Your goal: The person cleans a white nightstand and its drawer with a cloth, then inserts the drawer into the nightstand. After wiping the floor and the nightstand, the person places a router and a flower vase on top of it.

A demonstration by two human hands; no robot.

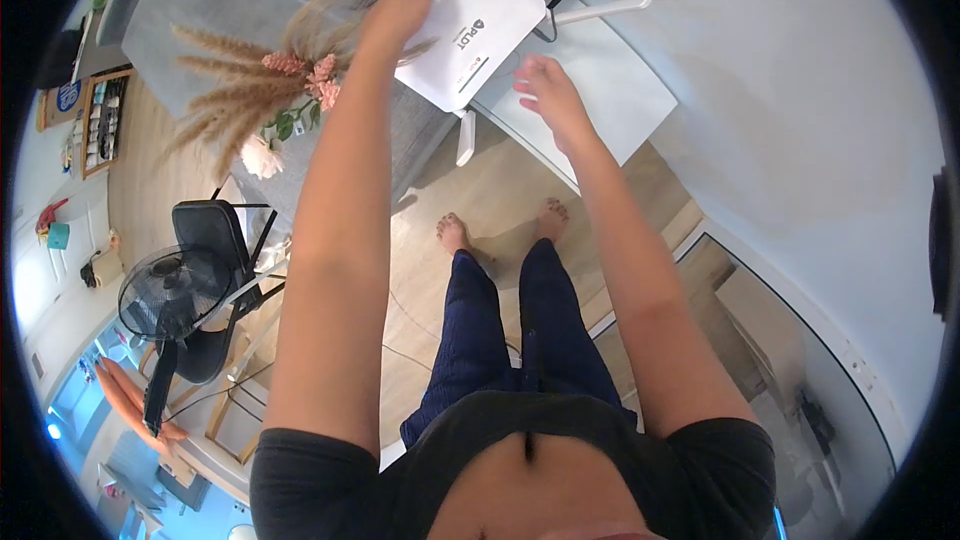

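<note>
A white router with "PLDT" printed on its face is held up by my left hand, whose fingers wrap its upper left edge with the thumb on top. One antenna sticks out to the right and another points down from its lower end. A dark cable runs from its right side. Just right of the router's lower part, my right hand hovers with fingers apart and nothing in it, over a white tabletop.
Dried pampas stems with pink flowers stand beside my left forearm. Behind them is a grey sofa. A fan and a black chair are at the left. The wall rises at the right.
</note>
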